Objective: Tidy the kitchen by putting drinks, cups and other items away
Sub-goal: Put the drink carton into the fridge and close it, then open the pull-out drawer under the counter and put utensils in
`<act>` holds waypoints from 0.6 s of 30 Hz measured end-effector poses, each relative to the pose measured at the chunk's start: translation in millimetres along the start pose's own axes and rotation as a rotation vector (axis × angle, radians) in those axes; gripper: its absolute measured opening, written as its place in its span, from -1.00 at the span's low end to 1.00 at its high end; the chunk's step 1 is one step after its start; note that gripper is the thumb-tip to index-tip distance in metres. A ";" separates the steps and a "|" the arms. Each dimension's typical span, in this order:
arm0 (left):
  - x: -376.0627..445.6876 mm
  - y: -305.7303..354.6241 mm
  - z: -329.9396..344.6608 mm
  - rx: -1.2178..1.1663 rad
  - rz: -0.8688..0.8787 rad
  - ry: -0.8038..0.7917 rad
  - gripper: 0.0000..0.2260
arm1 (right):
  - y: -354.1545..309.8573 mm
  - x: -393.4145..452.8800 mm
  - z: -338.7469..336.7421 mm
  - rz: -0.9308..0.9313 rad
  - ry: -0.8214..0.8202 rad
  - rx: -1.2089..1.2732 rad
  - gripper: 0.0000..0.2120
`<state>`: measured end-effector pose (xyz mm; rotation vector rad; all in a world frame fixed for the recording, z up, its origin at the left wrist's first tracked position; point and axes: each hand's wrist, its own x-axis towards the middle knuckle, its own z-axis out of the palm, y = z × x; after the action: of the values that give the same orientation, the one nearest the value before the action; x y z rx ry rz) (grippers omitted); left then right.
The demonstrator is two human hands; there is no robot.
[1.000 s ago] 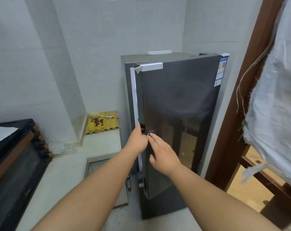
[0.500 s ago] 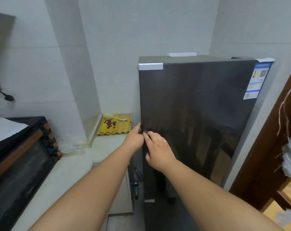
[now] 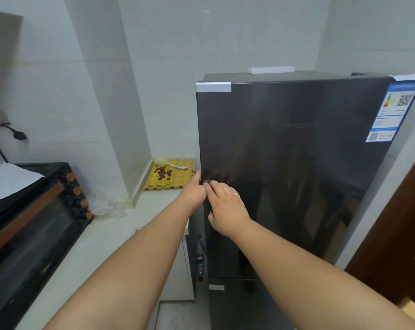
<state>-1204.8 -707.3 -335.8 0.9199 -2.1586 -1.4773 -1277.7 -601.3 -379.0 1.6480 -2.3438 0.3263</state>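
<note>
The dark glossy fridge (image 3: 297,175) is standing upright beside the counter, its door sitting fully closed.

Yellow egg tray (image 3: 170,174) on pale countertop (image 3: 99,236), just left of the fingers; black toaster oven (image 3: 27,225) far left; energy label (image 3: 393,113) upper right.

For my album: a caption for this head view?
Both hands, left and right, meet at the dark fridge door's left edge.
</note>
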 end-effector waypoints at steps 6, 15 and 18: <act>0.6 -2.6 -7.2 -0.061 0.039 -0.010 -0.41 | 0.1 0.5 2.3 0.029 0.001 0.013 -0.19; -82.0 -179.6 -37.3 -0.062 -0.314 0.239 -0.39 | -55.0 -30.2 84.5 -0.138 -0.210 0.106 -0.26; -115.9 -219.8 -55.9 -0.086 -0.426 0.338 -0.43 | -100.7 -43.0 129.7 -0.257 -0.331 0.159 -0.26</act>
<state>-1019.1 -717.7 -509.7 1.5430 -1.7124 -1.4487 -1179.3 -639.1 -512.1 2.2008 -2.3367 0.2037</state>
